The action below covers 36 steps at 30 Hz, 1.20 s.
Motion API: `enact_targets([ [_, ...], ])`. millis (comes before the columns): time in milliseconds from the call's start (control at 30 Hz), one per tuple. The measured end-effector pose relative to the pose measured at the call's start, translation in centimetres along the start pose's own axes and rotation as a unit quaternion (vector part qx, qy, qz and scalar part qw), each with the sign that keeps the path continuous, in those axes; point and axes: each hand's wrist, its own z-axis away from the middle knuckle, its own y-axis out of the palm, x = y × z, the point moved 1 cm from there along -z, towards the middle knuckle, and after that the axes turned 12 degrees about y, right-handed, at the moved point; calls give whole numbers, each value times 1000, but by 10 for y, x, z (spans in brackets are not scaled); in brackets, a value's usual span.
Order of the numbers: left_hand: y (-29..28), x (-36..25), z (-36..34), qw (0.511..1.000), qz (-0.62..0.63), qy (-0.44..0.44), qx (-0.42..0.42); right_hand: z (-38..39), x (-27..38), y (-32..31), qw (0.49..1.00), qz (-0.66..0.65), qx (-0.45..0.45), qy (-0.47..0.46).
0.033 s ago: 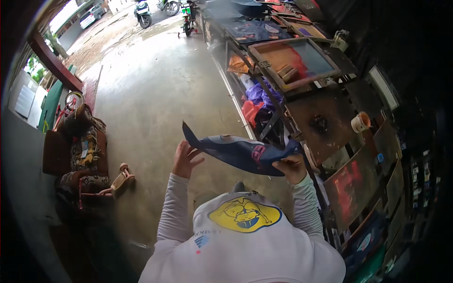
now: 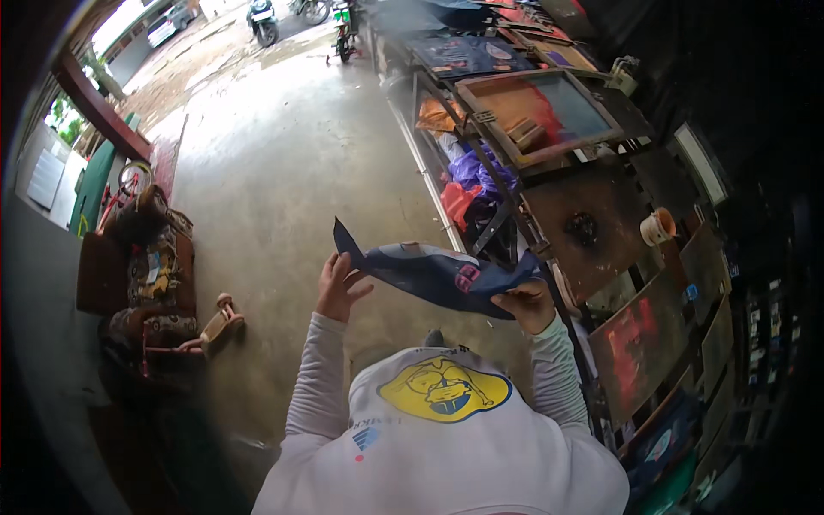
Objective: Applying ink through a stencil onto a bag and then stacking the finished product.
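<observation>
A dark navy piece of printed cloth (image 2: pixel 421 273), with a pink and a pale grey print, hangs in the air before my chest, spread between my hands. At its left end, my left hand (image 2: pixel 337 292) holds the edge with its fingertips, the thumb standing apart; a pointed corner sticks up above them. My right hand (image 2: pixel 530 305) pinches the gathered right end between thumb and fingers. The cloth's middle sags a little, and its underside is hidden.
Wooden printing boards (image 2: pixel 584 223) line the right side, with a framed screen (image 2: pixel 541 116) and an orange-white cup (image 2: pixel 657 226). Purple and red cloths (image 2: pixel 481 167) lie beneath. To the left are a worn armchair (image 2: pixel 142 266) and a small wooden ride-on toy (image 2: pixel 221 324). Concrete floor (image 2: pixel 275 154) stretches ahead.
</observation>
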Motion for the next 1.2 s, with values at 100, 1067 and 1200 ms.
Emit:
enact_targets([
  [100, 21, 1, -25, 996, -54, 38, -60, -46, 0, -3, 993, 118, 21, -13],
  [1067, -31, -78, -516, 989, 65, -134, 17, -521, 3, 43, 971, 45, -223, -68],
  [1200, -2, -89, -581, 992, 78, -101, 10, -582, -8, 15, 966, -16, -257, -29],
])
